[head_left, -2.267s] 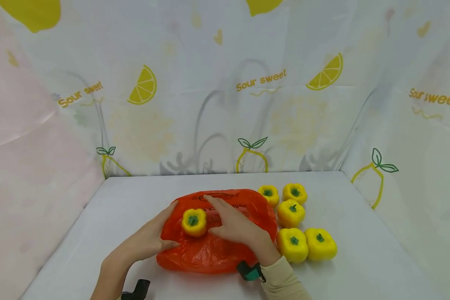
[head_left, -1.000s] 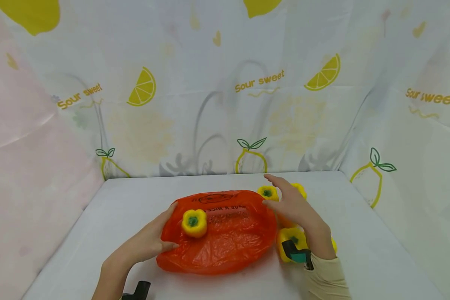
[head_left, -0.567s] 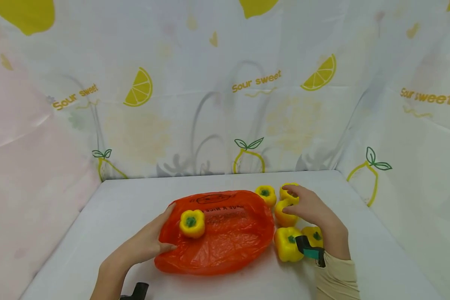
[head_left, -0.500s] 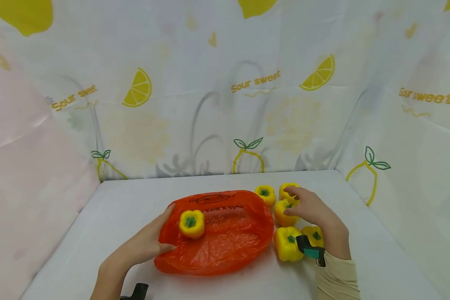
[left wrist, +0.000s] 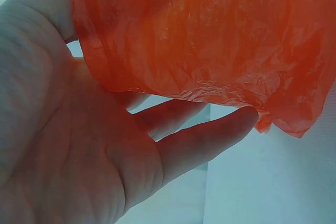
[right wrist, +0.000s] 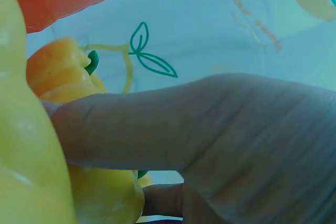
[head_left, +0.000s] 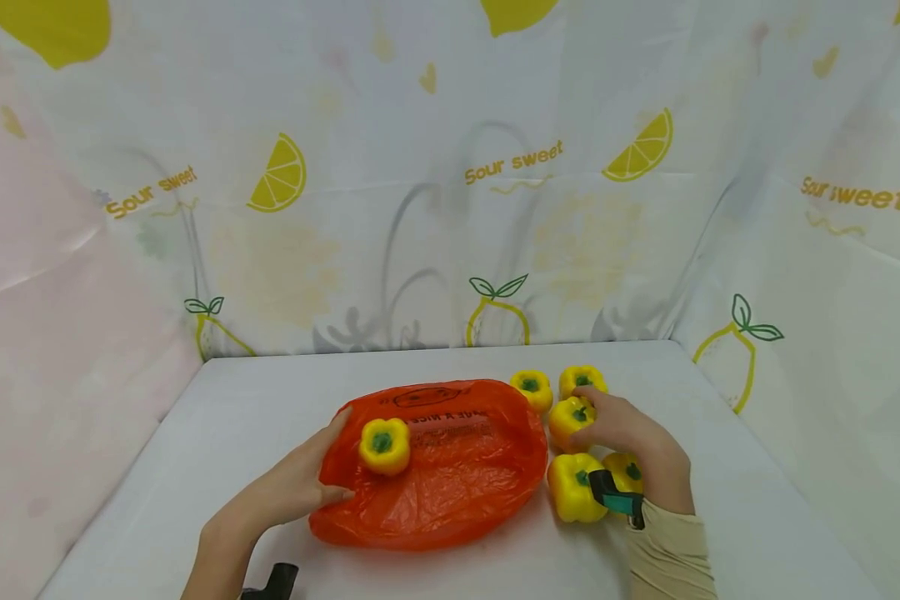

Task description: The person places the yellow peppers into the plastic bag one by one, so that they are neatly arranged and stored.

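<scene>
My left hand (head_left: pixel 296 479) spreads its thumb and fingers along the left side of a red plastic bag (head_left: pixel 457 500) and touches it. In the left wrist view the bag (left wrist: pixel 199 35) hides part of the thumb and some fingers. On the bag's left part sits a yellow bell pepper (head_left: pixel 385 458). To the right of the bag, my right hand (head_left: pixel 633 429) pinches another yellow bell pepper (head_left: pixel 566 421) between thumb and fingers; this pepper still stands among the others. In the right wrist view the thumb (right wrist: pixel 121 129) lies against the held pepper (right wrist: pixel 102 192).
Around the held one stand other yellow bell peppers: one behind (head_left: pixel 581 379), one at the bag's far right corner (head_left: pixel 531 390), and two nearer, a front one (head_left: pixel 572 492) and one partly under the right wrist (head_left: pixel 624 471). A lemon-print curtain (head_left: pixel 390 250) encloses the white table (head_left: pixel 270 383).
My right hand has left the pepper on the bag, moved right over the pepper group, and closed its thumb and fingers on one pepper. The left hand stays at the bag.
</scene>
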Demonstrator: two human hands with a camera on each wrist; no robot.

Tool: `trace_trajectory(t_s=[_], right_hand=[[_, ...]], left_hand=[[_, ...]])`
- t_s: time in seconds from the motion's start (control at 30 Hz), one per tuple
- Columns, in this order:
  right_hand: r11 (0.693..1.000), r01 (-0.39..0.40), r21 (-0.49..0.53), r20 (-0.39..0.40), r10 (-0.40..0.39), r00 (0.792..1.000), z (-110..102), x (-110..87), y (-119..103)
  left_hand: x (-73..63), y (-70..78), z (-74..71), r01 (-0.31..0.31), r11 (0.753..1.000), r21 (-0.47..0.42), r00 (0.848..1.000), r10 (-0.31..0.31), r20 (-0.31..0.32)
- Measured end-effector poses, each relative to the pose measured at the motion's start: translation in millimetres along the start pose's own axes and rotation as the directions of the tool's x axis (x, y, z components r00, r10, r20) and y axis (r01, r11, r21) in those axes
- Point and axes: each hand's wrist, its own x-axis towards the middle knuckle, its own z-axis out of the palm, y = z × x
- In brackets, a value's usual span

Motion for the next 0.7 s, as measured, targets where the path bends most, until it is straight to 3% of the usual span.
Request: trace_trajectory(t_s=[0.27, 0.7], right_hand=[[0.999, 0.023, -0.027, -0.004, -0.024, 1.0, 1.6, 2.5, 0.7], [0.98, 0.195, 0.045, -0.166, -0.185, 0.969, -10.6, -1.5, -12.6]], left_hand=[[-0.9, 1.4, 0.7, 0.004, 1.0, -0.015, 1.0, -0.004, 0.002], [-0.2, 2.0, 0.5, 0.012, 1.0, -0.005, 1.0, -0.012, 0.002]])
